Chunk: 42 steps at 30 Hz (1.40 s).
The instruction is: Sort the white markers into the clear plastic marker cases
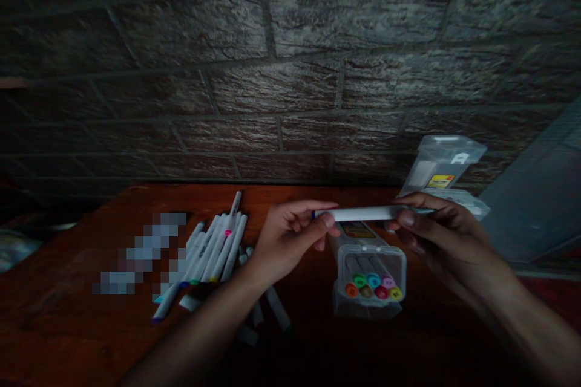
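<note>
Brickwork [299, 91] beyond crosswise white marker [363, 213], blue end [313, 215] leftward, left hand [288, 242] and right hand [442, 227] clamped on it.

OK, so we've got reddish-brown wooden table [166, 195]. Left of middle we see loose pile of slim white markers with coloured ends [218, 254], mostly side by side. Few stray markers [276, 309] just beside, nearer us. Right of those, clear plastic case [372, 250], coloured marker ends facing us. Behind, further right, clear plastic box with yellow label [418, 174]. Far-left patch pixelated, we can't tell.
</note>
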{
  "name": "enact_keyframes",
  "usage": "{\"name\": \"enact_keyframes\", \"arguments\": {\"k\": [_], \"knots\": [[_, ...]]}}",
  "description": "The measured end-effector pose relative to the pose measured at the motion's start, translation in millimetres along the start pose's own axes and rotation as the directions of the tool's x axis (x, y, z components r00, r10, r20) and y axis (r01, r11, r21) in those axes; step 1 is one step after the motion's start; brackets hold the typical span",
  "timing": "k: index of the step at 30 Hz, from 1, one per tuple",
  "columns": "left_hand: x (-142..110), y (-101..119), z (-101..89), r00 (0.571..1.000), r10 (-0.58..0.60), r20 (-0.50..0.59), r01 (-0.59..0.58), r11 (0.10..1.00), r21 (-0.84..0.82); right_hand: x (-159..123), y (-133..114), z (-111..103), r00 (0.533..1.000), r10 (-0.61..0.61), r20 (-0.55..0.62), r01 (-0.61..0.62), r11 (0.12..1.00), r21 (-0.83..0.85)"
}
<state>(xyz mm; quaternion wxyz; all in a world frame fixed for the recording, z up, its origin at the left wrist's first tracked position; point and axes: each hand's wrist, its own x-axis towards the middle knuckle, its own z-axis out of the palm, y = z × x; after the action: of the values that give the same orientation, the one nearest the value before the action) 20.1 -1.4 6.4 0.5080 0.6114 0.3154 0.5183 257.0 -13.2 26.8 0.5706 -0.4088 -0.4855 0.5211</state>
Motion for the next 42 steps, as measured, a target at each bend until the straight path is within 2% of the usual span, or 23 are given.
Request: {"name": "enact_keyframes", "arguments": {"k": [7, 12, 20, 31, 42], "knots": [[0.6, -0.4, 2.2, 1.000, -0.005, -0.018, 0.006, 0.998, 0.062, 1.8, 3.2, -1.3, 0.997, -0.069, 0.034, 0.070, 0.997, -0.041], [1.8, 0.3, 2.8, 0.997, 0.047, -0.055, -0.038, 0.987, 0.159, 1.5, 5.3, -2.0, 0.994, -0.097, 0.053, 0.100, 0.993, -0.060], [1.5, -0.8, 5.2, 0.989, 0.130, -0.067, -0.114, 0.973, 0.203, 1.8, 8.2, -3.8, 0.987, -0.137, 0.081, 0.145, 0.985, -0.093], [-2.8, 4.1, 6.9, 0.995, 0.088, -0.045, -0.077, 0.976, 0.203, -1.3, 7.5, -3.4, 0.992, -0.097, 0.077, 0.102, 0.992, -0.068], [-3.9, 6.1, 3.4, 0.993, 0.113, -0.038, -0.106, 0.982, 0.154, 0.7, 9.5, -3.3, 0.991, -0.091, 0.095, 0.094, 0.995, -0.032]]}}
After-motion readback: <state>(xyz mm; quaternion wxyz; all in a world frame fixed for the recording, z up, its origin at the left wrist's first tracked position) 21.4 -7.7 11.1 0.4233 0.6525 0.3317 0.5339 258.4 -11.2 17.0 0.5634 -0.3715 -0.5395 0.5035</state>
